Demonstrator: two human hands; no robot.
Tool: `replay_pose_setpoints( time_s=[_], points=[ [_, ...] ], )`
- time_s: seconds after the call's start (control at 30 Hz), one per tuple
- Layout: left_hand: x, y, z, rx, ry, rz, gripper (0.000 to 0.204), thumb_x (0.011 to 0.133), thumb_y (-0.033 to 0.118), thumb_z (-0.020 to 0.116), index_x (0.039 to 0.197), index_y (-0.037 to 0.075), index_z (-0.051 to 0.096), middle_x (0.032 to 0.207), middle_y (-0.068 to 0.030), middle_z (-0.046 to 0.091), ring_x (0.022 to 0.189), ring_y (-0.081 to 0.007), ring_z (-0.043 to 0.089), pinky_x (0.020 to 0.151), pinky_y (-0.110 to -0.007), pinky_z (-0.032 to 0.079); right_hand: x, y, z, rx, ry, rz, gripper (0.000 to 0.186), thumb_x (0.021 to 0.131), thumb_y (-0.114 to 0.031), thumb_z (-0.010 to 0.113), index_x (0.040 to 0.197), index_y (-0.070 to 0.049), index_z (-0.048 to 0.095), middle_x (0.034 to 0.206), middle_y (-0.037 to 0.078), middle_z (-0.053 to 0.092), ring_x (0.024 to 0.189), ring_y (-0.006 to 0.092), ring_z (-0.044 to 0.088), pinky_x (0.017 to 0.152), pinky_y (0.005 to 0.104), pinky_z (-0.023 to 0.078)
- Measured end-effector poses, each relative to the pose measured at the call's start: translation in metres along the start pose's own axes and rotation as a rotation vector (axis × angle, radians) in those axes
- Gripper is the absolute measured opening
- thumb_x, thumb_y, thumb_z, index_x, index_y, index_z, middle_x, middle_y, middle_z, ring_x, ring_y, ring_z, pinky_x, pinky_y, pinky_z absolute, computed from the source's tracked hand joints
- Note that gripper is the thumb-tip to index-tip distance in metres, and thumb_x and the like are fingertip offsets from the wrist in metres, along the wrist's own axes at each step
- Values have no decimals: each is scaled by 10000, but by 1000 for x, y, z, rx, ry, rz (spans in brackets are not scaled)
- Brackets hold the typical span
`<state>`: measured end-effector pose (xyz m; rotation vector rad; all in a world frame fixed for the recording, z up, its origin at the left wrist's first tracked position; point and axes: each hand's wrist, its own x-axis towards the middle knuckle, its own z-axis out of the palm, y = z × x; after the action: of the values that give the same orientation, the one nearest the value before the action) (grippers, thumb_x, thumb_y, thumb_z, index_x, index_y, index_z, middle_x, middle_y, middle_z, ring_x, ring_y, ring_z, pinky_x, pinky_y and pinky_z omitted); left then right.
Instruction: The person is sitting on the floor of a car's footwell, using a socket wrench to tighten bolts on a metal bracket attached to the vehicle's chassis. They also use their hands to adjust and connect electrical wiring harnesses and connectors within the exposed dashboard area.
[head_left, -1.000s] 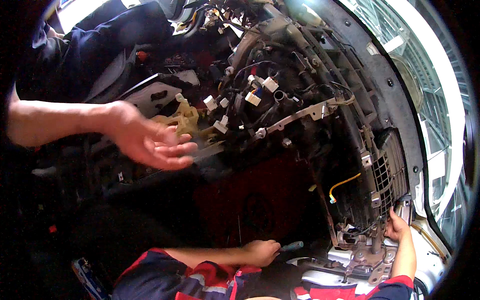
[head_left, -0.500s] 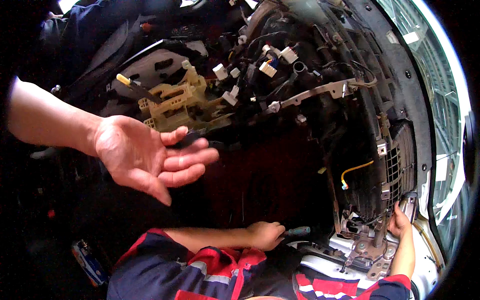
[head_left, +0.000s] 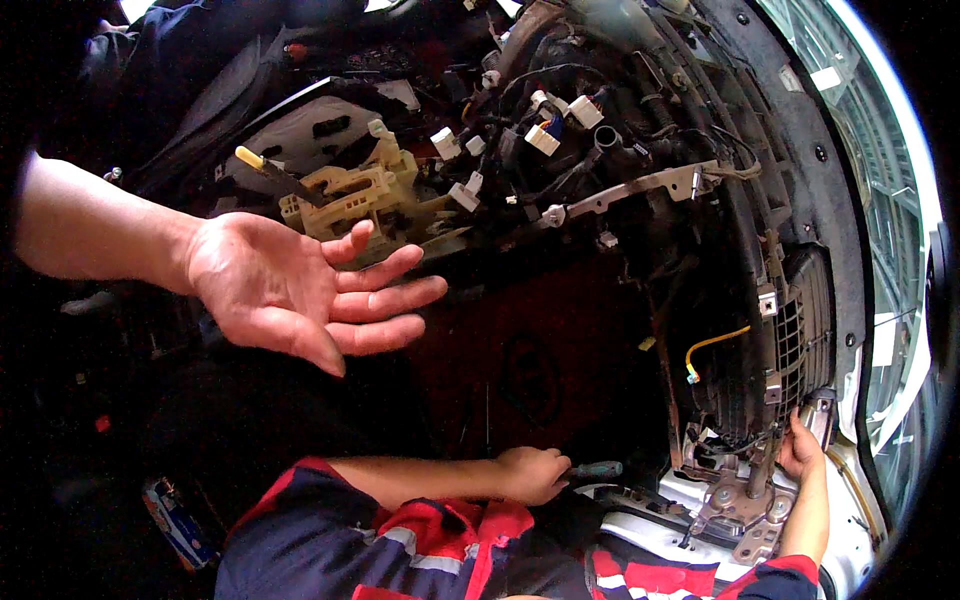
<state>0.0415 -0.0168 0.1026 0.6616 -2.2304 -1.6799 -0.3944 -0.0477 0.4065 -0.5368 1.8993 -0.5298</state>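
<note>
My left hand is closed round a screwdriver with a teal handle near the bottom centre. My right hand grips a metal part at the end of the dashboard frame, at the lower right, beside a metal bracket with bolts; its fingertips are partly hidden. A co-worker's open hand reaches in from the left, palm up with fingers spread, below a beige plastic bracket and a yellow-handled tool.
Inside the stripped car, loose wiring with white connectors hangs along a metal bar. A black grille and a short yellow cable are at right. The windscreen curves along the right edge. Dark-blue cloth is at upper left.
The co-worker's hand has turned palm up and spread its fingers, uncovering more of the beige bracket. My hands keep their grips; the view has shifted slightly.
</note>
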Motion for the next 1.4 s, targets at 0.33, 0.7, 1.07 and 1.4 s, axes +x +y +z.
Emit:
replay_pose_setpoints(
  time_s=[0.33,0.7,1.07,1.4],
  points=[
    [0,2,1,-17,-23,8,320,879,300,538,1025,17,573,1014,-194,593,896,-386,612,760,-482,510,11,16,-43,22,49,-6,676,885,-598,450,1287,-55,469,1243,144,578,1098,347,569,923,539,439],
    [9,-6,10,22,-66,-67,345,889,343,534,1062,47,573,1018,-165,593,891,-375,609,764,-480,508,3,4,-13,32,62,71,758,828,-707,415,1210,-64,545,1114,124,648,963,303,622,839,449,481],
    [7,-5,6,5,-54,-61,359,893,345,534,1063,29,546,1026,-180,582,941,-379,597,784,-479,504,9,8,-33,140,43,102,865,762,-788,420,1169,-39,564,1072,169,646,952,353,617,820,503,484],
    [8,-10,16,-65,-30,-42,317,856,311,547,979,24,599,945,-196,641,884,-380,630,751,-479,504,16,10,-33,133,-17,9,870,774,-789,382,1313,-110,452,1188,163,580,1100,382,528,924,618,377]
  ],
)
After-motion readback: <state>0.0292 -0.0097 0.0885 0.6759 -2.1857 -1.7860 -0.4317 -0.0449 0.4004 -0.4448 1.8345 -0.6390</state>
